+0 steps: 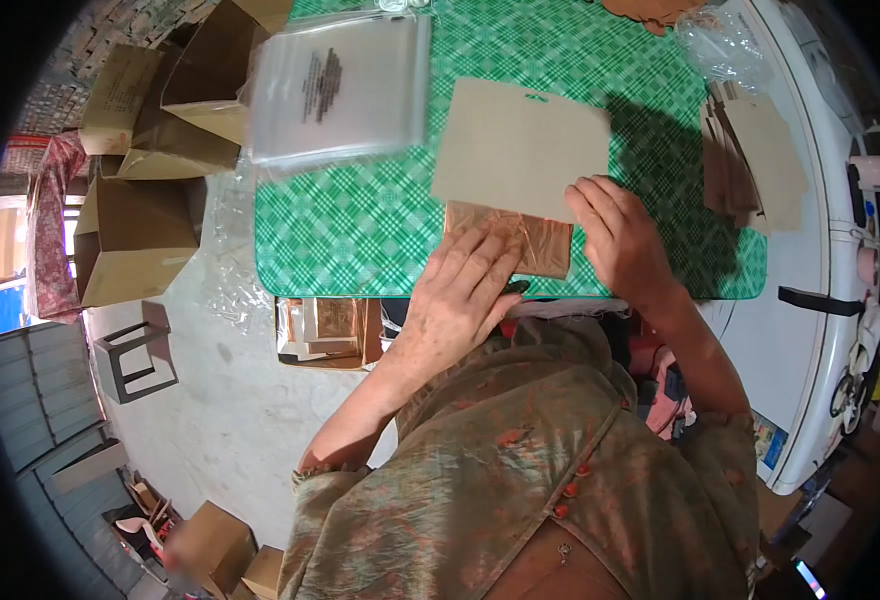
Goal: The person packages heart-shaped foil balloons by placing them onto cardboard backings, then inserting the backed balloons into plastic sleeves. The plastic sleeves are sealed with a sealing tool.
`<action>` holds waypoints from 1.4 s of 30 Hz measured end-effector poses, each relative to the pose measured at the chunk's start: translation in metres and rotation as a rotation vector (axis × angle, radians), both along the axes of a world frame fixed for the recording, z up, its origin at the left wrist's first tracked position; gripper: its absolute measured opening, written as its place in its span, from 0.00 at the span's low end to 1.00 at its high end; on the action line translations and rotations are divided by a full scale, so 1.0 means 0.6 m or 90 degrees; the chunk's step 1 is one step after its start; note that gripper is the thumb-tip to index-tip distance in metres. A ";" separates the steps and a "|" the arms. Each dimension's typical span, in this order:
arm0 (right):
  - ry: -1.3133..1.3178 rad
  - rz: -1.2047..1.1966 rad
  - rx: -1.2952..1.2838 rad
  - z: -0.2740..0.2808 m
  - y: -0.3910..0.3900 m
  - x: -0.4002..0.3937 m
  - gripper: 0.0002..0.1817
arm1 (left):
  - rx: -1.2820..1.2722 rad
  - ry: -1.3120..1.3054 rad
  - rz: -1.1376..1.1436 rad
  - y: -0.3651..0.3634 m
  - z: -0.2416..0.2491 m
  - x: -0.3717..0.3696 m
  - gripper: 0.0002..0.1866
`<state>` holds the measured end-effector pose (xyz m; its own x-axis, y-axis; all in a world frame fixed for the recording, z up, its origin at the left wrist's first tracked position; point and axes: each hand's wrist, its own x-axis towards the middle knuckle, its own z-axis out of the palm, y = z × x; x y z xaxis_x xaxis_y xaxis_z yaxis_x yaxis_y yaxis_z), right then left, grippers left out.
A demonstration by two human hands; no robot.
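A beige card sheet (525, 145) with a small hang hole near its far edge lies over the far part of a flat orange-brown packet (550, 256). Shiny clear plastic seems to wrap this packet, which rests at the table's near edge. My left hand (460, 280) is laid on the packet's left side, fingers stretched out. At the card's near right corner, my right hand (610, 230) pinches the edge between thumb and fingers. What lies under the card is hidden.
A stack of clear plastic bags (360, 90) lies on the green checked tablecloth (350, 230) at the back left. More beige cards (760, 150) are piled at the right. Below the table edge stands a box with similar packets (335, 325). Open cardboard boxes (145, 215) stand left.
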<state>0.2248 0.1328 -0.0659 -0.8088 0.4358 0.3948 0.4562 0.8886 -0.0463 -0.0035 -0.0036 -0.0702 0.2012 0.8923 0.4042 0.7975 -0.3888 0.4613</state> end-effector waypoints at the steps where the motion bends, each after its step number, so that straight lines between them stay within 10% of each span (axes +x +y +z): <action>1: -0.008 -0.010 0.003 0.000 0.005 -0.001 0.29 | -0.005 0.006 0.004 0.002 0.001 0.000 0.27; 42: 0.064 -0.110 -0.074 0.013 0.015 0.002 0.31 | -0.018 0.077 0.071 0.083 -0.010 -0.016 0.28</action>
<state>0.2261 0.1420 -0.0582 -0.6777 0.6113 0.4086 0.5885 0.7841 -0.1970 -0.0130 0.0464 -0.0763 0.1466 0.9226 0.3568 0.8851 -0.2834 0.3691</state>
